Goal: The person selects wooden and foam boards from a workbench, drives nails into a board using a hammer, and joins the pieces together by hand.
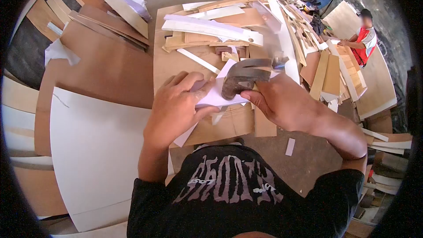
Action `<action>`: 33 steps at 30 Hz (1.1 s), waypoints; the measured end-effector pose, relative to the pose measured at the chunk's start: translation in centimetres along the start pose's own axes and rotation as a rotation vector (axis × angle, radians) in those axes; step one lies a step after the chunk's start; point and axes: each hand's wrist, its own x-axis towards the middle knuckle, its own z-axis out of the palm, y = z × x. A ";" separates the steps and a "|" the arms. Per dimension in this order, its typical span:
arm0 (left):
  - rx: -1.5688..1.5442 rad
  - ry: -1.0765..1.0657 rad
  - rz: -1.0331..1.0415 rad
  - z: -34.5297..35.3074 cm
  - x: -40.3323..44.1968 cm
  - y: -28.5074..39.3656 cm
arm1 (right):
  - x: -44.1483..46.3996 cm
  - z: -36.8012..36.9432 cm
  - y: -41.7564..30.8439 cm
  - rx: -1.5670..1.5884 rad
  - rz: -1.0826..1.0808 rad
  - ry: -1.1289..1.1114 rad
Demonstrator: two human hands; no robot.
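My right hand is closed round a claw hammer, gripping it close to the head. The hammer's striking face is over a pale lilac-white board, and I cannot tell whether the two touch. On the board's left side my left hand clasps its edge, fingers over the top and thumb at the near side. Beneath both hands lies a brown wooden worktop. Any nail under the hammer is hidden from view.
Offcuts and white strips are piled on the worktop's far half. A large white panel leans at the left beside brown sheets. To the right, a person in a red vest is near wooden boxes. A small pale offcut lies on the floor.
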 end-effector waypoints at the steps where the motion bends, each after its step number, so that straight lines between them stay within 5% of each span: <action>1: 0.000 -0.007 -0.008 0.1 0.1 0.2 | -0.2 -1.3 -0.4 -0.005 0.029 -0.048; 6: 0.015 0.003 -0.015 -0.1 0.2 0.3 | -0.3 -2.4 -1.2 0.003 0.076 0.181; 8: 0.033 -0.019 -0.014 -0.2 0.2 0.2 | -0.5 0.4 0.4 0.021 -0.071 0.039; 16: 0.037 -0.025 -0.072 0.0 -0.6 -0.3 | -0.3 0.4 0.1 0.012 0.030 0.007; 19: 0.056 -0.026 -0.087 -0.7 -1.0 -0.6 | 0.0 0.2 0.6 -0.011 -0.189 0.132; 24: 0.049 -0.050 -0.053 -1.0 -1.1 -1.0 | 1.3 -2.9 -1.5 0.114 0.303 -0.025; 28: 0.038 -0.089 -0.055 -1.1 -1.0 -1.1 | 1.5 -2.2 -0.4 0.049 0.039 0.152; 32: 0.024 -0.119 -0.092 -1.1 -1.2 -1.2 | 1.6 -4.1 -2.0 0.167 0.281 0.084; 33: 0.023 -0.121 -0.097 -1.0 -1.2 -1.3 | 1.6 -2.5 -0.8 0.073 0.051 0.124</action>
